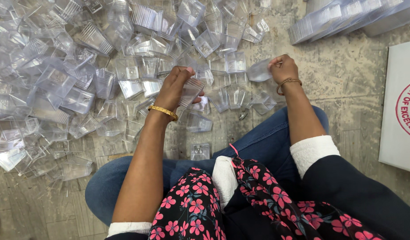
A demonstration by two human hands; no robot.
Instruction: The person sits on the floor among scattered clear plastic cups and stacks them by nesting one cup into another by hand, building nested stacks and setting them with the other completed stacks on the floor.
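Note:
My left hand (173, 86) grips a small clear plastic cup (190, 91), or a short stack of them, held just above the floor. A gold bangle sits on that wrist. My right hand (282, 68) pinches another clear plastic cup (259, 70) at its rim, lifted beside the heap. A thin bangle is on that wrist too. Both hands hover over the near edge of a big pile of loose clear cups (80, 66) spread on the floor.
A long nested row of clear cups (347, 18) lies at the top right. A white box with a red round print (402, 111) stands at the right. My knees in blue jeans (262, 142) are below the hands, on a worn floor (347, 80).

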